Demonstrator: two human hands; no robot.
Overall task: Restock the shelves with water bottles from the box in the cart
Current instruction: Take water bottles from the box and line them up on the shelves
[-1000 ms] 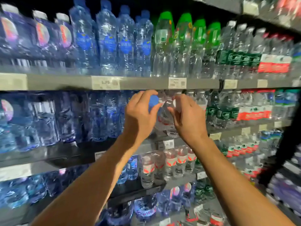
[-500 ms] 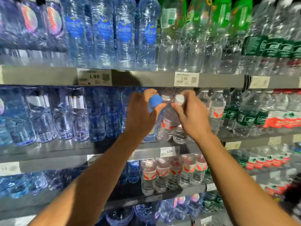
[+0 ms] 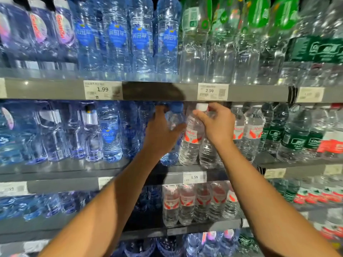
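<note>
1. At frame centre, the left hand (image 3: 161,134) wraps the blue-capped bottle (image 3: 173,127), apparently standing on the middle shelf (image 3: 74,169).
2. The right hand (image 3: 216,125) pinches the white-capped bottle (image 3: 193,138) near its neck.
3. Pushing either could topple crowded neighbours.

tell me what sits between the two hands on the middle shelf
In the head view, only the shoulder of the white-capped bottle held by the right hand lies between it and the left hand, which grips the blue-capped bottle.
</note>
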